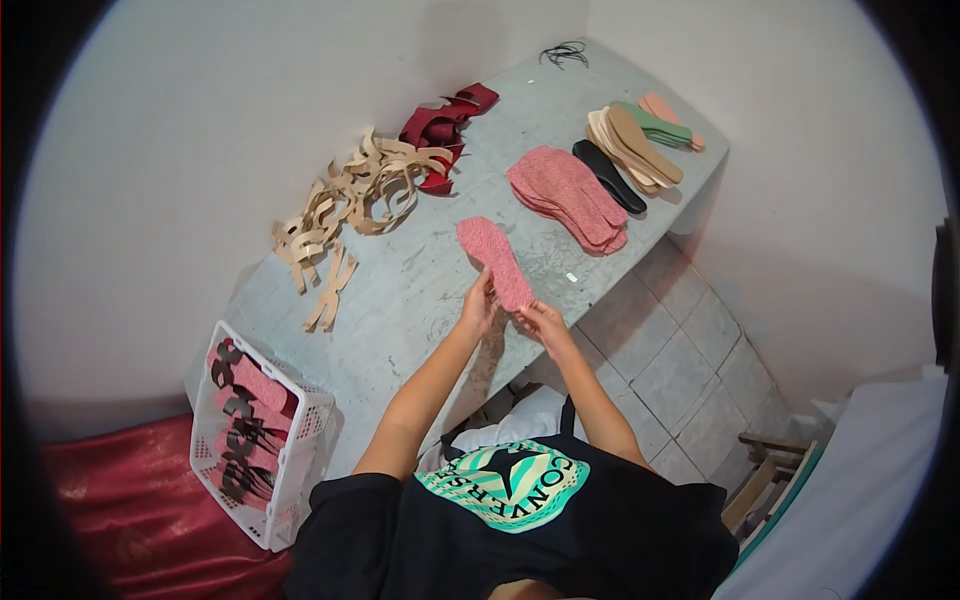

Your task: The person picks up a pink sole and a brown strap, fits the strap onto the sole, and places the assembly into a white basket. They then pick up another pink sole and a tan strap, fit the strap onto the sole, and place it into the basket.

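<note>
Currently L hand & R hand: fingers closed on heel end of pink insole over counter. Step, prob.: handling one piece. Next move req. steady two-hand hold.

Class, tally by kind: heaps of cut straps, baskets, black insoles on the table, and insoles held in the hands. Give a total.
Heaps of straps: 2 (tan heap, red heap)
Baskets: 1 (white basket)
Black insoles: 1 (black insole)
Insoles held: 1 (pink insole, between left hand and right hand)
Total: 5
</note>
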A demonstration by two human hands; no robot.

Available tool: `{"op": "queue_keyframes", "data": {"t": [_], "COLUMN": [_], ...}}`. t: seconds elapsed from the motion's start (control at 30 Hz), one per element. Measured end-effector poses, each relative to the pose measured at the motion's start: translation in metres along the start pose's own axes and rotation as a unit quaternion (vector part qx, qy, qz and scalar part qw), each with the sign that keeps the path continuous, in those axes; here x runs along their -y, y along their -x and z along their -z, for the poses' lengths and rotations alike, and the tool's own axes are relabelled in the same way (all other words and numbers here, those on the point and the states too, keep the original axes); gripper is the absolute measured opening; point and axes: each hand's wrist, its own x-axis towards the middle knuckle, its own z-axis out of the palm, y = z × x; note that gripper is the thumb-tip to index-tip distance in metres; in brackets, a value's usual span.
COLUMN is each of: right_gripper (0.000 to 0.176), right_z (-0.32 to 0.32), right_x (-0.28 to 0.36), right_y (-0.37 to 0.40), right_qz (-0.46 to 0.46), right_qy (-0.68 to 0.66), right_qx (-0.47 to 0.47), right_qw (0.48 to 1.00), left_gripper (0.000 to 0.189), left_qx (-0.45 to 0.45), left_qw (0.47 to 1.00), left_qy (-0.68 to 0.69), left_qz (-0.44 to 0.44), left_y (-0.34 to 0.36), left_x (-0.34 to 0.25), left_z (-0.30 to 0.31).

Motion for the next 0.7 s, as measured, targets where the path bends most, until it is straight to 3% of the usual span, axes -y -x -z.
{"op": "queue_keyframes", "data": {"t": [0.07,0.13,0.23,0.43,0.57,0.7], "right_gripper": [0.016,0.018,0.020,0.015,0.017,0.029], "right_z": [-0.016,-0.028,-0.039,-0.062,-0.062,-0.095], "right_x": [-0.005,-0.012,-0.021,-0.032,-0.072,-0.044], "right_y": [0.015,0.020,0.019,0.007,-0.018,-0.020], "right_qz": [0.004,0.012,0.000,-0.071,-0.041,-0.107], "right_qy": [0.035,0.068,0.133,0.286,0.257,0.294], "right_qx": [0.038,0.079,0.172,0.231,0.309,0.403], "right_qw": [0.999,0.994,0.976,0.927,0.915,0.860], "left_gripper": [0.027,0.025,0.024,0.030,0.031,0.033], "left_qx": [-0.053,-0.011,-0.023,-0.032,-0.068,-0.093], "left_qw": [0.998,0.994,0.989,0.978,0.965,0.956], "left_qy": [0.034,0.028,0.012,0.049,0.054,0.033], "left_qz": [-0.020,-0.103,-0.146,-0.201,-0.249,-0.275], "left_y": [0.002,0.014,0.039,0.079,0.095,0.108], "left_x": [-0.004,-0.011,-0.024,-0.047,-0.054,-0.059], "left_z": [0.011,0.023,0.038,0.070,0.094,0.118]}}
